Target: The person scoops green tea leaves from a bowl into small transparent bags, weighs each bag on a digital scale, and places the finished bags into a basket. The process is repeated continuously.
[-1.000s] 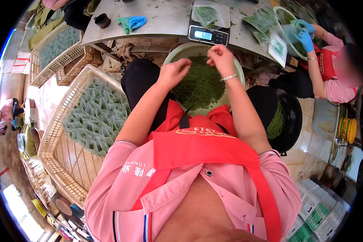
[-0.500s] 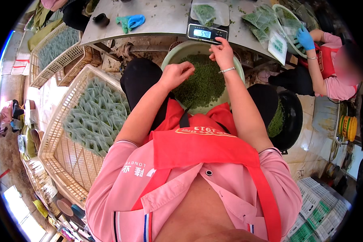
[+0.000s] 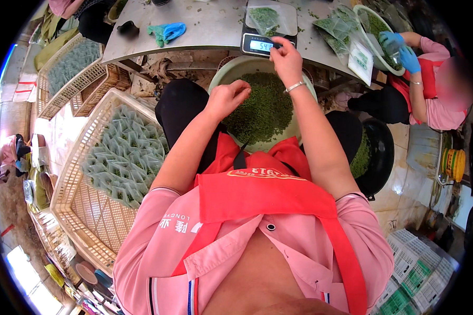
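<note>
My left hand [image 3: 227, 101] hangs over the left side of a pale green basin [image 3: 308, 93], fingers curled together; whatever may be between them is hidden. Small green peppercorn-like grains [image 3: 260, 113] fill much of the basin. My right hand [image 3: 287, 63] is raised at the table edge, thumb and fingers pinched together in front of the right end of the digital scale's lit display [image 3: 258, 45]. I cannot make out anything in that pinch. On the scale's plate lies a clear plastic bag [image 3: 264, 20] with green grains inside.
At left, a crate [image 3: 84, 231] holds many filled bags, with another crate [image 3: 63, 94] behind. Blue-green gloves [image 3: 166, 32] lie on the metal table [image 3: 205, 31]. At right, a gloved co-worker's hands [image 3: 409, 59] are at a bowl [image 3: 358, 11]. A black pan [image 3: 382, 157] stands beside my knee.
My right hand has moved up and slightly left, now covering the display's right end. My left hand has barely shifted. The co-worker's second gloved hand has come into view at the bowl.
</note>
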`<move>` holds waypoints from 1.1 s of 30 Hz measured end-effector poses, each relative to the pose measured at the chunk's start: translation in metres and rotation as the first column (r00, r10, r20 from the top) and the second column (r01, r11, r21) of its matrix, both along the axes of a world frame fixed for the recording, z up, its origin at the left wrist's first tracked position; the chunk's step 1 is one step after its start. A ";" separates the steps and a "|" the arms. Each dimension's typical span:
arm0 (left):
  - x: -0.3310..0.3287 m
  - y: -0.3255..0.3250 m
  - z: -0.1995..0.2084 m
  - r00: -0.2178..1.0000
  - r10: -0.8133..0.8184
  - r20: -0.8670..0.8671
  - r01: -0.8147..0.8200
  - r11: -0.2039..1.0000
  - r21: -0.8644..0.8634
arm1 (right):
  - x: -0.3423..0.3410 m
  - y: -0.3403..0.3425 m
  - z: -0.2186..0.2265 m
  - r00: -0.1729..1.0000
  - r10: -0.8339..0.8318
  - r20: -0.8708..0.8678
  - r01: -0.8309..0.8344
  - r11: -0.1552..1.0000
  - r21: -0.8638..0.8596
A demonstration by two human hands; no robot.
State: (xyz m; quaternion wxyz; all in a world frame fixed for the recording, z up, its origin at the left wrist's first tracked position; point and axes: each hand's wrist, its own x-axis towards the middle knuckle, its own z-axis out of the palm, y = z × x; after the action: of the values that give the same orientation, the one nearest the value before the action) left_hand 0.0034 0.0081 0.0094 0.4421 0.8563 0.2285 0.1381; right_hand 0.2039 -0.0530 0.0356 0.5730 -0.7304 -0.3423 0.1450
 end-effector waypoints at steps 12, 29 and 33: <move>0.000 -0.001 -0.003 0.999 0.021 0.047 -0.022 0.999 0.038 | 0.020 0.017 0.011 0.999 0.044 -0.005 -0.044 0.986 -0.158; 0.001 -0.002 0.000 1.000 0.008 0.029 -0.009 0.998 0.054 | -0.012 -0.032 0.014 0.944 0.082 -0.318 -0.103 0.993 -0.050; 0.001 -0.002 0.000 0.999 -0.001 0.043 -0.001 0.998 0.062 | -0.016 -0.040 0.014 0.965 0.135 -0.224 -0.191 0.950 -0.247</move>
State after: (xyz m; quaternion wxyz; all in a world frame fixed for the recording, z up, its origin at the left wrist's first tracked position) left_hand 0.0047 0.0061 0.0092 0.4201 0.8665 0.2147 0.1633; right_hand 0.1880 -0.0930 0.0498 0.4876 -0.7511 -0.3183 0.3111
